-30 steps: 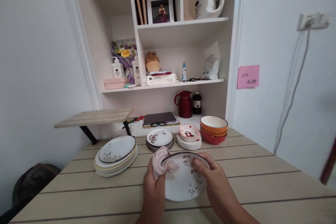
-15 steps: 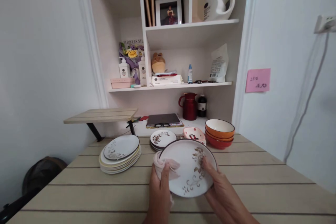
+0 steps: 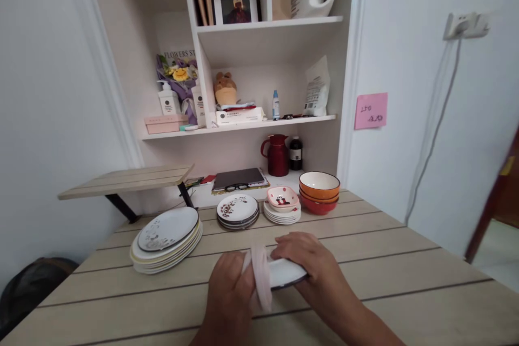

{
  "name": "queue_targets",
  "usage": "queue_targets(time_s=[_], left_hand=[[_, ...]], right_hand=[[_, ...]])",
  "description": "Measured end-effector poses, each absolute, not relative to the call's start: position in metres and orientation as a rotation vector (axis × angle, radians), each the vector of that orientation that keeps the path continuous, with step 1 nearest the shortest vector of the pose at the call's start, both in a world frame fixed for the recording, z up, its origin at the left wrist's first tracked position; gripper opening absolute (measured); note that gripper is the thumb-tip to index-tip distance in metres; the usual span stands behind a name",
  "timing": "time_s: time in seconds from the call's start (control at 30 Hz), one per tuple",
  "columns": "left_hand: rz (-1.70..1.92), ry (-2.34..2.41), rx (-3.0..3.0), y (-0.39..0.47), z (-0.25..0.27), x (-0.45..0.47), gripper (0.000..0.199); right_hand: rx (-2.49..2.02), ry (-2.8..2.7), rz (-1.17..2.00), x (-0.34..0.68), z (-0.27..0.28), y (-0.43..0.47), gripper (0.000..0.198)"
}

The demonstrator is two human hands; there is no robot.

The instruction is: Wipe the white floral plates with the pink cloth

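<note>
A white plate point(image 3: 286, 273) with a dark rim is tilted nearly edge-on above the front of the table, between my two hands. My left hand point(image 3: 233, 289) is closed on a pale pink cloth point(image 3: 261, 278), which wraps over the plate's left edge. My right hand point(image 3: 310, 262) grips the plate's right side, fingers over the far edge and thumb hidden. Most of the plate's face and its flower pattern cannot be seen from here.
On the wooden table stand a stack of large plates point(image 3: 168, 230), small plates point(image 3: 238, 208), a pink patterned bowl on white dishes point(image 3: 283, 198), and orange and red bowls point(image 3: 319, 185). Behind are a folding wooden stand point(image 3: 130, 175), a closed laptop point(image 3: 238, 177) and a red jug point(image 3: 278, 155).
The plate has swung from facing me to nearly edge-on and sits lower. My right hand has moved over its far edge; the cloth now wraps the left edge. The view has turned right.
</note>
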State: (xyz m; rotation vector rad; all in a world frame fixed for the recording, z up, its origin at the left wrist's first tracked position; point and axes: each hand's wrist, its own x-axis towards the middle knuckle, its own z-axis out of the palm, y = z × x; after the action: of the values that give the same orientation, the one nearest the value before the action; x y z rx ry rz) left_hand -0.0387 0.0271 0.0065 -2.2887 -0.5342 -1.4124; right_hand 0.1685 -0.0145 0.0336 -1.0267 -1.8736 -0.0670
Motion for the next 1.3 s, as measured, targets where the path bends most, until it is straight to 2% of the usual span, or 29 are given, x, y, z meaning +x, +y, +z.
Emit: queue_targets(time_s=[0.13, 0.33, 0.47, 0.6, 0.8, 1.07, 1.2, 1.3], left_hand=[[-1.404, -0.575, -2.353, 0.023, 0.008, -0.035, 0.039], [-1.573, -0.648, -2.475, 0.031, 0.0, -0.037, 0.045], [-1.753, -0.744, -2.468, 0.035, -0.007, -0.041, 0.044], [-2.038, -1.04, -2.392, 0.036, -0.01, -0.039, 0.042], [-2.522, -1.474, -2.322, 0.028, 0.003, -0.02, 0.044], [-2.793, -1.734, -2.251, 0.014, 0.002, -0.005, 0.047], [-2.831, -1.812, -2.158, 0.017, 0.005, -0.005, 0.045], [-2.68, -1.856, -2.129, 0.023, 0.001, -0.013, 0.041]], right_hand=[[-1.016, -1.892, 0.023, 0.171, 0.033, -0.013, 0.014], [-0.96, -1.727, 0.407, 0.167, 0.031, -0.012, 0.014], [-1.01, -1.556, 0.638, 0.164, 0.032, -0.013, 0.013], [-1.034, -1.345, 0.776, 0.163, 0.028, -0.012, 0.01], [-0.823, -0.96, 0.996, 0.157, 0.026, -0.011, 0.028], [-0.632, -0.607, 1.182, 0.149, 0.026, -0.011, 0.047], [-0.629, -0.697, 1.299, 0.148, 0.024, -0.007, 0.05], [-0.793, -0.88, 1.226, 0.153, 0.029, -0.008, 0.045]])
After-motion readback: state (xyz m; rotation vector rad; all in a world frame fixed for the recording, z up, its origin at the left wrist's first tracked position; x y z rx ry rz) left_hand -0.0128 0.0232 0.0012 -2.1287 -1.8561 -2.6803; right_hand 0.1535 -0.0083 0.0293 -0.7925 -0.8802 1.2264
